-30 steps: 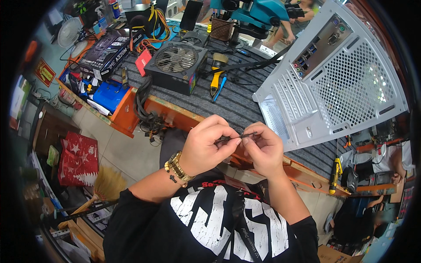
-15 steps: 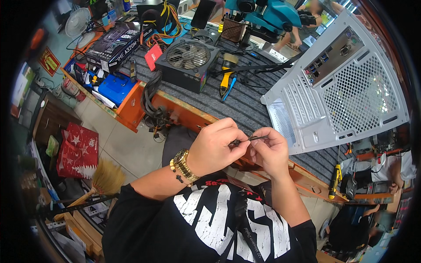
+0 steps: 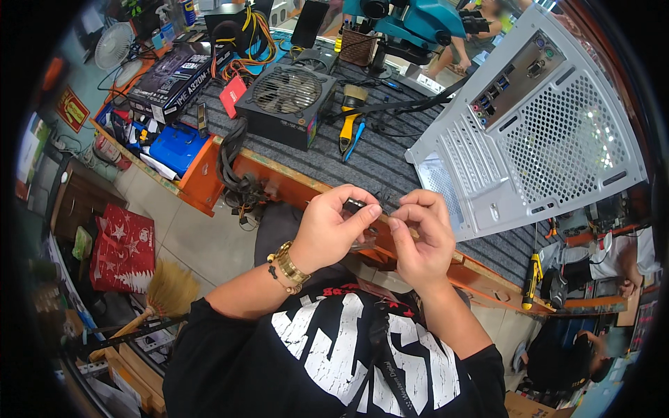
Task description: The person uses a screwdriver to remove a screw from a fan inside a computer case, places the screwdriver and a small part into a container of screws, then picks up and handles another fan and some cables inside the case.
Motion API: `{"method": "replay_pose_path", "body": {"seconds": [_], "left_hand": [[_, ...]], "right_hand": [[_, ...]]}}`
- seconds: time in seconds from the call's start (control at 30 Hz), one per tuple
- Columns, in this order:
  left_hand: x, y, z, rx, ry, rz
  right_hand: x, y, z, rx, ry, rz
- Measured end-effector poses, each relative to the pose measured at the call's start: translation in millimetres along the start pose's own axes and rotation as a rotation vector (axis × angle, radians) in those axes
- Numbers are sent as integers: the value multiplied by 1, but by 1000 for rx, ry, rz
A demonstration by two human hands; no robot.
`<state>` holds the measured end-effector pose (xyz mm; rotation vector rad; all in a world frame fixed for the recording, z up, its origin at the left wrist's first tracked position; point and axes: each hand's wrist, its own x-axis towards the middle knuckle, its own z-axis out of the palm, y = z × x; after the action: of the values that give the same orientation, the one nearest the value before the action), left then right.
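My left hand [image 3: 334,221], with a gold watch and a beaded bracelet at its wrist, pinches a small black piece [image 3: 354,205] between thumb and fingers. The piece has a shiny edge and may be a cable connector; my fingers cover most of it. Just to the right, my right hand [image 3: 423,240] is raised with fingers loosely curled and thumb apart from them, and I see nothing held there. Both hands hover in front of the bench edge. Beyond them lie a black power supply [image 3: 282,104] with a fan grille and a silver-grey computer case [image 3: 516,139] showing its rear ports.
A yellow-handled brush [image 3: 350,120] and a blue pen-like tool [image 3: 355,141] lie on the grey ribbed mat. Black cables [image 3: 228,164] hang over the bench edge. An open drawer [image 3: 202,177] juts out at left. A yellow tool [image 3: 533,280] rests at right; a teal microscope [image 3: 411,28] stands behind.
My hands have drawn apart: the thin dark strand pinched between them is no longer visible there. My right fingers have loosened, and the black piece now shows in my left hand.
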<state>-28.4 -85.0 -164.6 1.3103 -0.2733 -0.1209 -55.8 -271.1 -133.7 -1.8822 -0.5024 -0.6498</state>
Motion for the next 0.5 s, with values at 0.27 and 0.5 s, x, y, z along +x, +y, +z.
{"method": "replay_pose_path", "body": {"seconds": [0.27,0.5], "left_hand": [[-1,5,-14,184,44,-38],[3,10,-17,-189,-58,-89]], "right_hand": [[13,-34,-39,-50,-318,216],[-28,-10,-70,-342,-633,357]]}}
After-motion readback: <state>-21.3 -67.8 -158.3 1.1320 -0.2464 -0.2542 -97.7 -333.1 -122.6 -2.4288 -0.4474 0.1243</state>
